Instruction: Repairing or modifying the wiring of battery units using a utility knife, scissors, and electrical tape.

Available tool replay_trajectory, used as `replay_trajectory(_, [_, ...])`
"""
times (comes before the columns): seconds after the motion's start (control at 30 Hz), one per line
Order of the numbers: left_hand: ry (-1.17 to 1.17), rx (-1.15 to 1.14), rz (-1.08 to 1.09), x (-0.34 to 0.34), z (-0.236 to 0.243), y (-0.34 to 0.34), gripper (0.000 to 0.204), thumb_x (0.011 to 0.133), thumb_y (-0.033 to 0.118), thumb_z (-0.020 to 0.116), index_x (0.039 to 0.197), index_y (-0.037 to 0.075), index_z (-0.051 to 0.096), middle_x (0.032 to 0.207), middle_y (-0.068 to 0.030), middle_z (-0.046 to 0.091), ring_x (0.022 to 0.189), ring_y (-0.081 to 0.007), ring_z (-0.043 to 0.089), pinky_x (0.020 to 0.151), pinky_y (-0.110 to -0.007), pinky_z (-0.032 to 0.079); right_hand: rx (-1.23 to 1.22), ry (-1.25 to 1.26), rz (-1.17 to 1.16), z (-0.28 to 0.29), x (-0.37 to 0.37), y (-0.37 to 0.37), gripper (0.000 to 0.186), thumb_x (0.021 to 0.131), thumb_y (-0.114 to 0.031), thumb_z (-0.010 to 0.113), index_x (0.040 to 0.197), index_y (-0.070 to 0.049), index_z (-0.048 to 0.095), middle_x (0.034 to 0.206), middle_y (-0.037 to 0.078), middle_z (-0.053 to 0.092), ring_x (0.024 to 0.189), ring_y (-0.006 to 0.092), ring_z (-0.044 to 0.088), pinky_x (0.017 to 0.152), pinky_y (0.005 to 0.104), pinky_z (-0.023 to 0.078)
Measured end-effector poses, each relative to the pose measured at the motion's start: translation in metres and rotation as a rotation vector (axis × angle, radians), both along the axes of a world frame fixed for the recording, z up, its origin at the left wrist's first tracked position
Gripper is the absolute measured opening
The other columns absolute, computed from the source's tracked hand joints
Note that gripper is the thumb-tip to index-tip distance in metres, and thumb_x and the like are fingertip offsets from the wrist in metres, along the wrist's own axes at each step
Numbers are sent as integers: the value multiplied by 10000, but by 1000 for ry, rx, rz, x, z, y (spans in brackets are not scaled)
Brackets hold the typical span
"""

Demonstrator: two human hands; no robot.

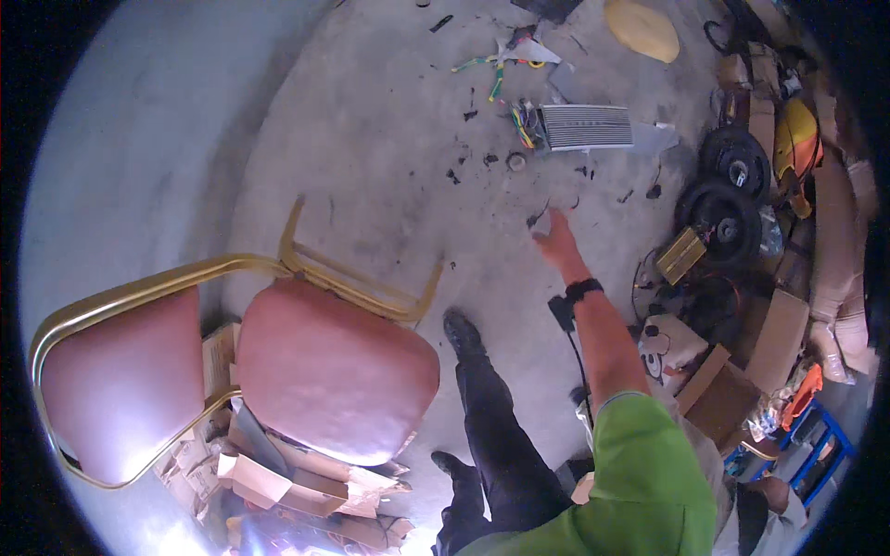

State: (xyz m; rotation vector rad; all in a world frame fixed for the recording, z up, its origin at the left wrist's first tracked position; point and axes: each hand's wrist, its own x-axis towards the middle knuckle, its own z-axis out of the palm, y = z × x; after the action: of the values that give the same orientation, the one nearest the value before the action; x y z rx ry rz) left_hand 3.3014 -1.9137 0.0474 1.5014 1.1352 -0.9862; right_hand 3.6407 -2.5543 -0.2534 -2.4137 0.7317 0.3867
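Note:
My right hand (559, 246) reaches forward over the concrete floor, with a black band (583, 289) round its wrist. Its fingers look drawn together. A small dark piece with a thin wire (535, 221) shows right at the fingertips; whether it is held or lies on the floor beyond is unclear. Beside the forearm is a small black box (561, 313) with a cord running down from it. Ahead of the hand lie a grey ribbed metal panel (586, 127), a bundle of coloured wires (526, 124) and a small round piece (515, 161). My left hand is out of the picture.
At left stands a gold-framed chair (338, 371) with pinkish padding, cardboard boxes (278, 482) behind it. Along the right lie black wheels (718, 221), a gold metal box (681, 256), an open carton (718, 398) and a blue frame (820, 454). Dark scraps (453, 176) dot the floor.

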Motion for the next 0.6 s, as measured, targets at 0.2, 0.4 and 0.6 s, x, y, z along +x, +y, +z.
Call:
replay_trajectory(0.2, [73, -35, 195, -14, 88, -19, 263, 920, 201, 570, 1003, -45, 614, 831, -149, 688, 633, -205, 664, 482, -301, 537, 228, 452, 162, 53, -96, 61, 729, 810, -329, 674, 1390, 16, 398, 1393, 250, 458, 1318, 360, 421, 1093, 404, 355])
replay_trajectory(0.4, [-476, 28, 131, -140, 182, -68, 247, 914, 173, 530, 981, -38, 639, 802, -149, 695, 660, -202, 673, 535, -314, 552, 135, 292, 1293, 44, -216, 73, 194, 816, -214, 620, 949, -90, 686, 989, 85, 670, 982, 269, 627, 832, 442, 531])
replay_trajectory(0.6, [-390, 450, 64, -224, 208, -107, 300, 865, 279, 670, 953, -8, 668, 833, -95, 691, 707, -136, 661, 602, -305, 534, 567, 710, 580, 240, -175, 148, 314, 863, -237, 641, 1072, -2, 628, 915, 96, 675, 739, 179, 625, 622, 346, 507])
